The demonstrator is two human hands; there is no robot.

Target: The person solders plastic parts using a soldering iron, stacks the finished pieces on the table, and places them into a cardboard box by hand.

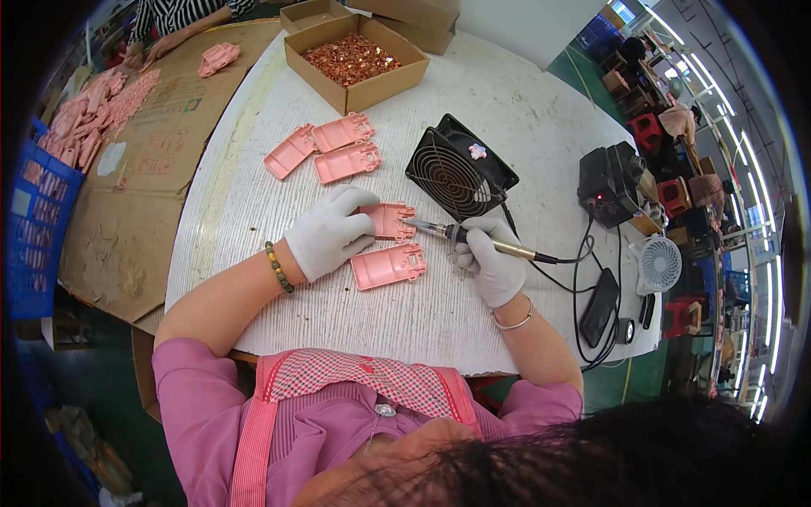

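My left hand, in a white glove, is closed on the left side of a pink plastic housing, keeping it on the white table. A soldering iron is gripped in my right hand, also gloved. Its tip reaches the housing's right end, where small openings are; whether it touches cannot be made out. Just below lies a second pink housing, hollow side up. Three more pink housings rest together farther away, one of them angled to the left.
A black fan stands beyond my right hand. Copper-coloured small parts fill a cardboard box at the back. To the right are a black soldering station, cables, a phone and a white fan. Another person's hand is at far left.
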